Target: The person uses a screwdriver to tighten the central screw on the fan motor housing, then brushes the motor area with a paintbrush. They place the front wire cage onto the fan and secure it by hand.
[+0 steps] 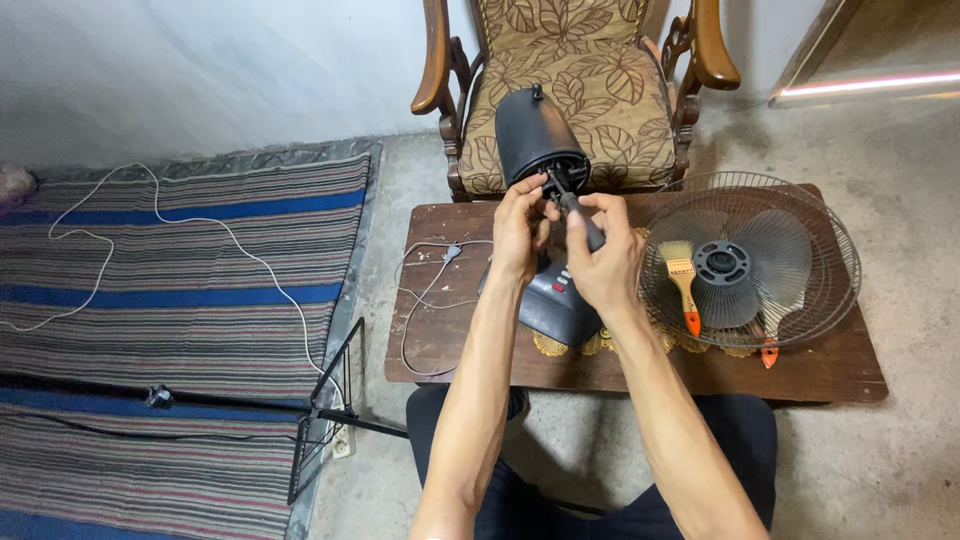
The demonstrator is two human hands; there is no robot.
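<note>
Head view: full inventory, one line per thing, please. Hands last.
fan motor housing: 1, black, upright at the back of the table, in front of the chair
fan base: 1, dark grey, on the table under the hands
screwdriver: 1, dark handle, in the right hand, tip toward the housing
fan grille: 1, grey wire, lying flat on the table's right side
fan blade: 1, translucent grey, inside the grille
paintbrush: 1, pale handle with orange tip, on the grille
table: 1, brown wood, low
armchair: 1, wood with leaf-print cushions, behind the table
white cable: 1, across the rug
striped rug: 1, left floor
left hand: at the housing's lower edge
right hand: grips the screwdriver
</note>
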